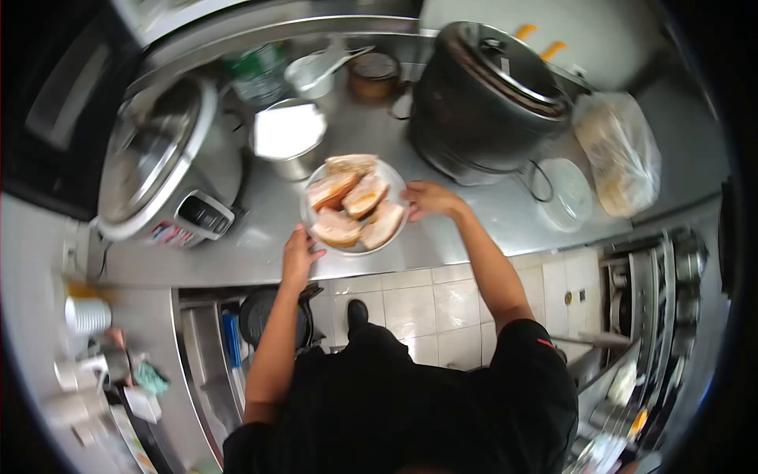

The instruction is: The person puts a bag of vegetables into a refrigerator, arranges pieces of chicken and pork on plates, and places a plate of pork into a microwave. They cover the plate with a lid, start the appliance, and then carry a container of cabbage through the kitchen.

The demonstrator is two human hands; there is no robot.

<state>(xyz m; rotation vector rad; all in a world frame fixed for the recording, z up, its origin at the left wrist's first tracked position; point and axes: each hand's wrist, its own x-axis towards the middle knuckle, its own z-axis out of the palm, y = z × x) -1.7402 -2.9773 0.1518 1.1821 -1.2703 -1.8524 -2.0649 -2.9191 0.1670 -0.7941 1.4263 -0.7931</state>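
Observation:
A round plate (394, 180) carries several thick slabs of pale meat with browned edges, which look like pork belly (365, 196). It is at the front of the steel counter, between the two large cookers. My left hand (298, 258) grips the plate's lower left rim. On the opposite side, my right hand (430, 199) has its fingers closed at the right rim, some of them hidden by the plate. Just behind the plate stands a metal container (298, 164) with a white square top (290, 131).
A large rice cooker (178, 189) stands left and a black soup kettle (474, 126) right. Farther right are a clear round tub (567, 193) and a plastic bag (617, 154). White containers (312, 79) and a brown jar (374, 77) line the back. The counter's front edge (466, 257) runs near my arms.

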